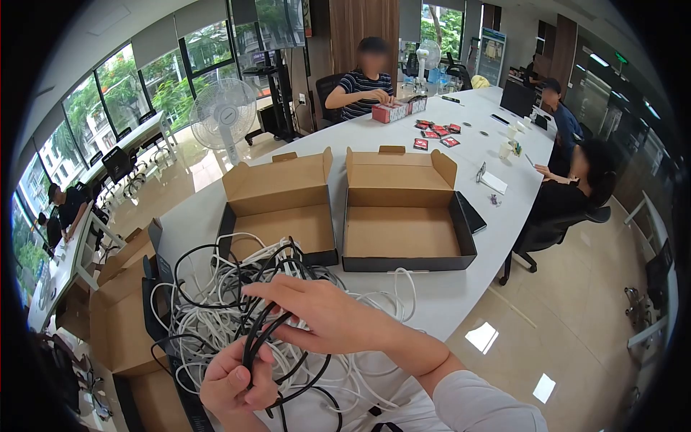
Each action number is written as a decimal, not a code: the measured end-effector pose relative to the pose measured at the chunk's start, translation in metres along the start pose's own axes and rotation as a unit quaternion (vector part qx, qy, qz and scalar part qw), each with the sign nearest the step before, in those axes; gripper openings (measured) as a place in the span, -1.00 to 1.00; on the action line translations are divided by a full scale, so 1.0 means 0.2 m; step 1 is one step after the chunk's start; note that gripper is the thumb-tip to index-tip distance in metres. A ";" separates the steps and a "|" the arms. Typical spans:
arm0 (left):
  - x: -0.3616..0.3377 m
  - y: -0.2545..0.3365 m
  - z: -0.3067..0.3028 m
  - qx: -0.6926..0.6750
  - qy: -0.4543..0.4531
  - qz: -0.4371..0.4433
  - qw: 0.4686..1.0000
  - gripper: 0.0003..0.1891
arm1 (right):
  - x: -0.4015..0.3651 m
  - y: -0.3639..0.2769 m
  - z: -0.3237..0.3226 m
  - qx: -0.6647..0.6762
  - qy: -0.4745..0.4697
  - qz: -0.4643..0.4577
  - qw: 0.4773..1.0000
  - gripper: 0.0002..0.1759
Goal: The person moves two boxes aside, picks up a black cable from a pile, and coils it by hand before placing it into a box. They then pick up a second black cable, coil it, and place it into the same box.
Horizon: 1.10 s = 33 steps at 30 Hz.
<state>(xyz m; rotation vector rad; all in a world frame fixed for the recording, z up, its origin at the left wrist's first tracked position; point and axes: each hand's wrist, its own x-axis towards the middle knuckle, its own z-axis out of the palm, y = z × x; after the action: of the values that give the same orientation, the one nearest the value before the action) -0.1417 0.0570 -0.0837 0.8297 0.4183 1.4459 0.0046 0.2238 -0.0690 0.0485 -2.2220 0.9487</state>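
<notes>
Gripping the black cable [252, 342] in my closed left hand [234, 381]; right hand [327, 317] fingers half-open, hooking its loops clear of white cables [209, 317].

Your view is bright and evenly lit. Daylight enters through the windows [144, 86], well beyond your grip and to its left. Pale glare patches sit on the floor [482, 337] to the right of it. Your left hand [234, 381] and right hand [324, 317], both closed on the black cable [252, 338], read sharp (shadows under them on the white table [446, 288] are faint and soft). Fisheye bending increases away from the grip, and the corners fall to black vignette.
</notes>
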 end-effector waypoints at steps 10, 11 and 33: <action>-0.04 0.02 -0.04 0.014 -0.032 0.041 0.999 -0.59 | -0.02 0.09 0.00 -0.016 0.013 0.018 1.000 -0.53; -0.04 0.02 -0.04 0.018 -0.033 0.047 0.998 -0.60 | -0.02 0.10 0.01 -0.019 0.018 -0.004 1.000 -0.56; 0.01 0.02 -0.01 0.144 0.127 0.159 0.968 -0.72 | -0.01 0.03 -0.04 0.181 0.064 0.043 0.981 -0.63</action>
<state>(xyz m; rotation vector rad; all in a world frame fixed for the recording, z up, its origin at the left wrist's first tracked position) -0.1464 0.0594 -0.0819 0.9780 0.7270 1.8279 0.0083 0.2321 -0.0697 0.0563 -1.9245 1.3559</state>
